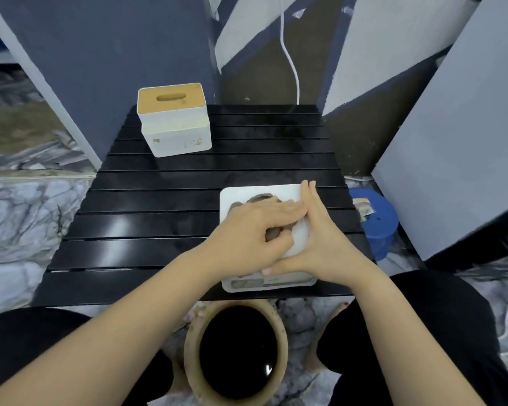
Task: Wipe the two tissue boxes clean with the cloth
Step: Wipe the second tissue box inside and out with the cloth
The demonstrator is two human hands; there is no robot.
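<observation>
A white tissue box (pixel 260 191) stands at the near right of the black slatted table (pixel 159 218). My left hand (pixel 247 232) lies on its top and grips a grey-brown cloth (pixel 257 198), most of which is hidden under the palm. My right hand (pixel 317 244) holds the box's right side, fingers straight along the edge and thumb across the near edge. A second white tissue box (pixel 178 133) with a wooden lid and slot stands at the far left of the table, with marks on its front face.
A tan pot (pixel 191 347) with a dark inside sits on the floor between my knees, just below the table's near edge. A blue bucket (pixel 379 224) stands to the table's right. Grey panels and a white cable (pixel 291 63) rise behind. The floor is marbled.
</observation>
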